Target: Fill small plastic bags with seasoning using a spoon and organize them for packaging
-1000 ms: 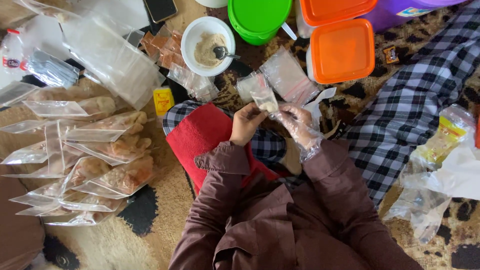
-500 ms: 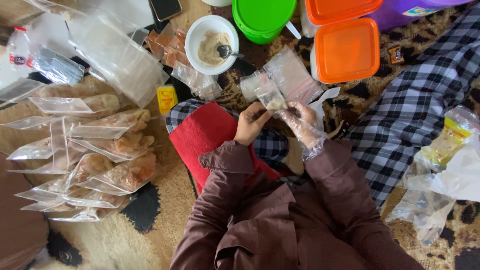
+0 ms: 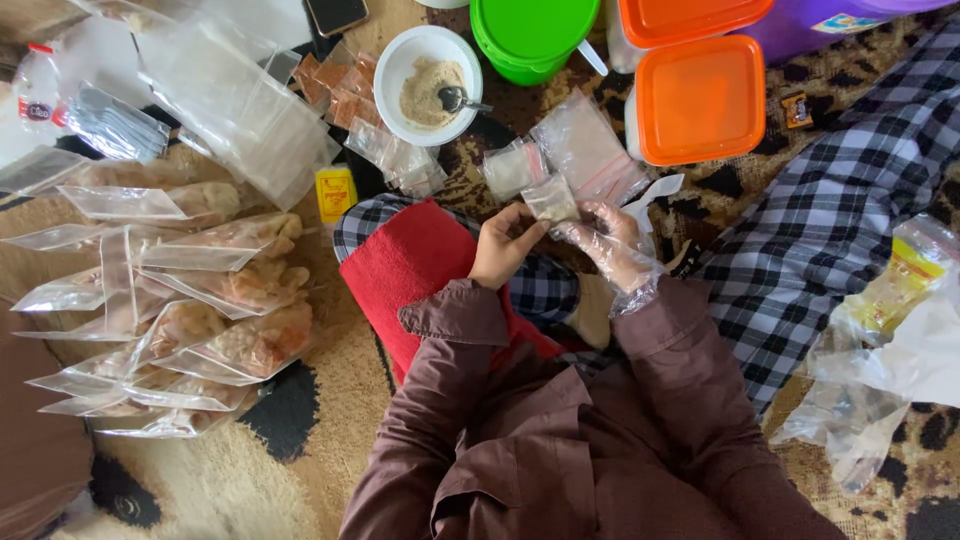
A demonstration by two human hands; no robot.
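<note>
**Small powder bag pinched between both hands**

Over the checked lap and red cloth, both forearms angle inward. The left hand, bare, and the right hand, in a clear plastic glove, each grip narrowly on the small clear bag of pale powder, held between them just below the white bowl.

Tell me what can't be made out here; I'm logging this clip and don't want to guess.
Head view only:
- Sachet seal: too small, pinched between left hand and gloved right hand.
- Powder in the bowl: kind unclear.
- Green tub, orange boxes: contents under lids, top ones cut by the edge.
- Phone: cut by the top edge.
</note>
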